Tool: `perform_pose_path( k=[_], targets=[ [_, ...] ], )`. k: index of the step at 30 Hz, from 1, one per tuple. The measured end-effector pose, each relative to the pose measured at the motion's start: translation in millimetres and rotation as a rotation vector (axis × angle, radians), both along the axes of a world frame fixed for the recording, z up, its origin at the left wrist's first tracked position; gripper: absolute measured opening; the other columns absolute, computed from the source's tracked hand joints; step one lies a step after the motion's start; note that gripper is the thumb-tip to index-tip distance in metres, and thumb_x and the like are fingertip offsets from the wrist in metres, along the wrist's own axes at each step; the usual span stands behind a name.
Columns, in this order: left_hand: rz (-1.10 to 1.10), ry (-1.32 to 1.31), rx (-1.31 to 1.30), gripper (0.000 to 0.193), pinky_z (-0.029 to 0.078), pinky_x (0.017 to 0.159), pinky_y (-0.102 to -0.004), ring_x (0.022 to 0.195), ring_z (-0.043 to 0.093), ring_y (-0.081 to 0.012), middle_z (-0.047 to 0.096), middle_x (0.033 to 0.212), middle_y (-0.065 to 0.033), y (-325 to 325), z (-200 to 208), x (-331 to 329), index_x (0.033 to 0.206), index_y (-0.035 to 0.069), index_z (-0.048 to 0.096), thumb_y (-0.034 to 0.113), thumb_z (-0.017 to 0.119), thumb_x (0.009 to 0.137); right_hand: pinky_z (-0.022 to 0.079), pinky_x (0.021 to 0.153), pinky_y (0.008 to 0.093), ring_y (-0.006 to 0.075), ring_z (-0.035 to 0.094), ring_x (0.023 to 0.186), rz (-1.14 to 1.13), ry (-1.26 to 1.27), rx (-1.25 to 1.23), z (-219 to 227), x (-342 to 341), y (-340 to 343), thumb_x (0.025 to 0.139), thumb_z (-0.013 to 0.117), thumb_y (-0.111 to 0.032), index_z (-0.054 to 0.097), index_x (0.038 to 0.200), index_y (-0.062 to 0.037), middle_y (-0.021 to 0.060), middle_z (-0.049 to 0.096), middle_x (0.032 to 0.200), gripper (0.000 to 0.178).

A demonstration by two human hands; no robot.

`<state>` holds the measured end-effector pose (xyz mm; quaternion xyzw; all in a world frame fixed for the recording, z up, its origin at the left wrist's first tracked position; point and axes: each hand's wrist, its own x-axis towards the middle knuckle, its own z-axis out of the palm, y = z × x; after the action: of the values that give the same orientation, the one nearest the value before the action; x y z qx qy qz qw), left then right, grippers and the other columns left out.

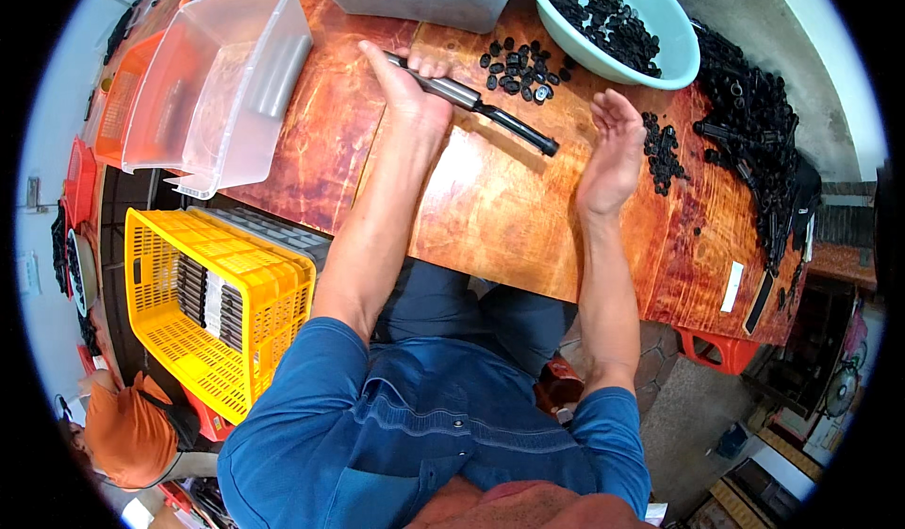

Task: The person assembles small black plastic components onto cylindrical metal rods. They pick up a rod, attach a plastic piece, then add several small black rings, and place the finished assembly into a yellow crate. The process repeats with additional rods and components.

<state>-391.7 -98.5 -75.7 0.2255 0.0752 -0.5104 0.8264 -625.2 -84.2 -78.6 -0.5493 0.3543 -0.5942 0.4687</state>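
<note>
My left hand [410, 95] is closed around a silver and black tube [454, 92] above the wooden table. From its right end a thinner black rod with a thicker black tip slants down toward my right hand. Nothing shows in my right hand [611, 157], which is raised off the tabletop with its fingers stretched and slightly curved, a little apart from the rod's tip. Small black oval pieces [517, 69] lie loose beyond the tube. Beside my right hand is a patch of smaller black pieces [664, 157].
A pale green basin [681, 78] of black pieces and a clear bin [415, 6] stand at the back. Black parts [754, 123] heap up at right. Another clear bin [212, 86] sits left, above a yellow crate [273, 289] holding rods. A person in orange [132, 430] is at lower left.
</note>
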Motion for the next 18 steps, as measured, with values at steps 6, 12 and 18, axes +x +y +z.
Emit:
perform_pose_path(
  k=[6,12,18],
  targets=[
    [-0.121,-0.062,0.006,0.058,0.032,0.045,-0.0248,0.049,0.032,-0.0098,0.030,0.059,0.0048,8.6,0.7,-38.8,0.079,0.015,0.037,0.070,0.047,0.096,0.027,0.117,0.0413,0.0259,0.044,0.135,0.083,0.006,-0.006,-11.8,26.0,14.6,0.104,0.034,-0.060,0.044,0.142,-0.0019,0.0134,0.049,0.143,0.070],
    [-0.138,0.069,0.045,0.057,0.034,0.044,-0.0251,0.047,0.031,-0.0089,0.030,0.058,0.0048,9.2,3.1,-32.0,0.076,0.016,0.036,0.069,0.047,0.097,0.027,0.119,0.0417,0.0273,0.044,0.135,-0.150,-0.006,-0.085,-7.3,25.9,8.4,0.105,0.033,-0.058,0.046,0.139,-0.0002,0.0144,0.052,0.139,0.068],
    [-0.222,-0.048,0.053,0.058,0.032,0.047,-0.0251,0.048,0.031,-0.0093,0.032,0.058,0.0047,15.0,-0.3,-61.2,0.081,0.018,0.043,0.075,0.052,0.090,0.032,0.110,0.0374,0.0219,0.045,0.128,-0.027,0.025,-0.009,-10.6,34.9,13.9,0.103,0.043,-0.057,0.044,0.139,-0.0009,0.0118,0.050,0.130,0.066]
  ],
)
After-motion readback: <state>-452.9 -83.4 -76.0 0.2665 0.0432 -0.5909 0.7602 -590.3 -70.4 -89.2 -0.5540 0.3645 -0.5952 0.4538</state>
